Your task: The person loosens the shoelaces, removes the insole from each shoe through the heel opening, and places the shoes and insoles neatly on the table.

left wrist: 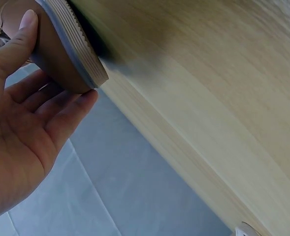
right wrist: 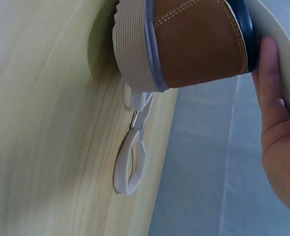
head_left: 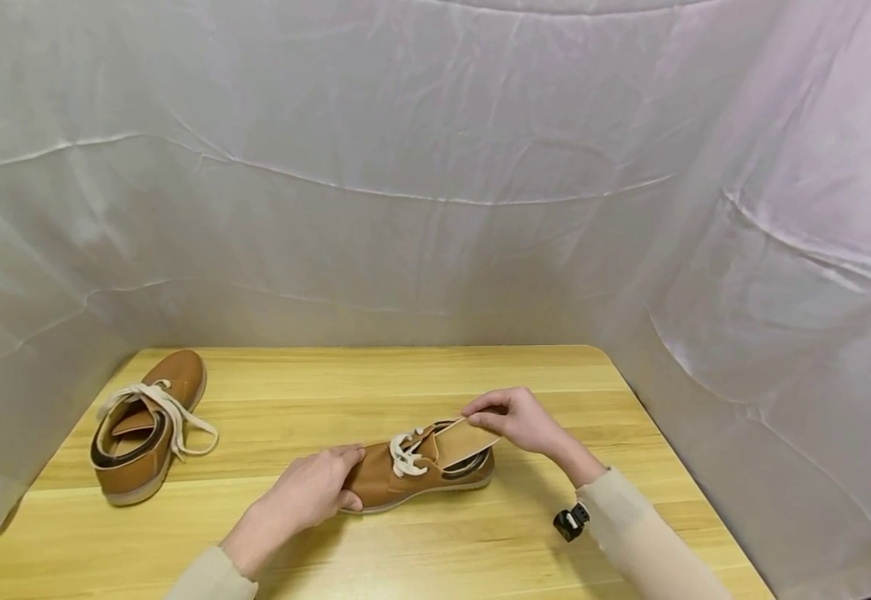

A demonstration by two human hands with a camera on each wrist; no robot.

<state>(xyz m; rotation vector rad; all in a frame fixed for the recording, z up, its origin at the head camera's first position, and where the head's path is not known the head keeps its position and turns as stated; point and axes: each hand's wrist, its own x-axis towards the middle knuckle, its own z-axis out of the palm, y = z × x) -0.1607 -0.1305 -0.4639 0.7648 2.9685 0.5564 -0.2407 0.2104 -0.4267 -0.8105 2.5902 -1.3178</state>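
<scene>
A brown lace-up shoe lies on the table with its toe to the left and its heel to the right. My left hand grips the toe, thumb on the near side and fingers over the far side. In the left wrist view the thumb presses the toe upper. A tan insole is partly inside the shoe, its heel end sticking up out of the opening. Its raised end is pinched by my right hand. The right wrist view shows the insole above the shoe's heel.
A second brown shoe with loose cream laces stands at the table's left side. Cream lace loops hang beside the held shoe. Grey cloth walls rise around the wooden table. A small black device sits at the right wrist.
</scene>
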